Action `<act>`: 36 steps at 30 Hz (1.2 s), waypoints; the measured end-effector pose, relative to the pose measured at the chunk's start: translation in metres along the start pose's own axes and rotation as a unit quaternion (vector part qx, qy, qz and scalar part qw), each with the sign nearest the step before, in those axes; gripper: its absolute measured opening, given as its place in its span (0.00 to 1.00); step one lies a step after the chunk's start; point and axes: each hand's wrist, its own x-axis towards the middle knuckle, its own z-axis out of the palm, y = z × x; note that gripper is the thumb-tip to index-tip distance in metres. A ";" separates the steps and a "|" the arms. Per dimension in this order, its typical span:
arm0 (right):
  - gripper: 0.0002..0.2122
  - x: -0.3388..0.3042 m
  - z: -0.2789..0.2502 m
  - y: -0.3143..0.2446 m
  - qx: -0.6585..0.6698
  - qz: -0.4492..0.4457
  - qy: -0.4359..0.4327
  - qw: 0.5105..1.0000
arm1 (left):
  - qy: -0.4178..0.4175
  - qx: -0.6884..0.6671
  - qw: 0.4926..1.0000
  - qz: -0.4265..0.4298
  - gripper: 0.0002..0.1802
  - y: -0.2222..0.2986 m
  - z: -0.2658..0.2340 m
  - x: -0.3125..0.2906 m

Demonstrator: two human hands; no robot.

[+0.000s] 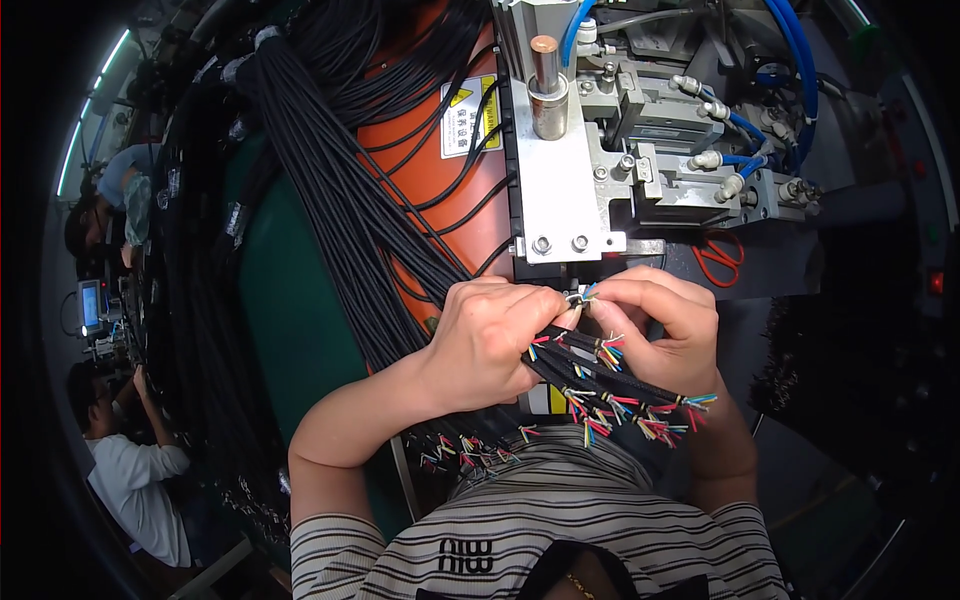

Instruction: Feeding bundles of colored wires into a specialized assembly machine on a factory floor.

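Shirt, left hand on cables

Beyond the left edge of the green desk, a bright white strip light runs in a long line. On that same side, a small lit screen stands near a person in a white top. Past the desk's far right corner, another thin light glows.

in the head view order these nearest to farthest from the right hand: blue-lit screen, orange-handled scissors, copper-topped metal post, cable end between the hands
1. Cable end: at the right hand, on its left.
2. Orange-handled scissors: above, slightly right.
3. Copper-topped metal post: farther up, left.
4. Blue-lit screen: far left.
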 end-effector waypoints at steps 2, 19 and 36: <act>0.06 0.000 0.003 0.003 -0.003 -0.026 0.019 0.999 | 0.004 0.000 1.000 0.000 0.11 0.000 0.001 0.000; 0.08 -0.001 0.010 0.005 0.034 0.017 0.020 0.999 | 0.026 0.041 0.999 0.006 0.10 0.002 0.006 -0.004; 0.04 -0.010 0.013 0.021 -0.135 -0.025 0.024 0.990 | -0.049 0.166 0.983 0.058 0.26 0.006 -0.002 -0.008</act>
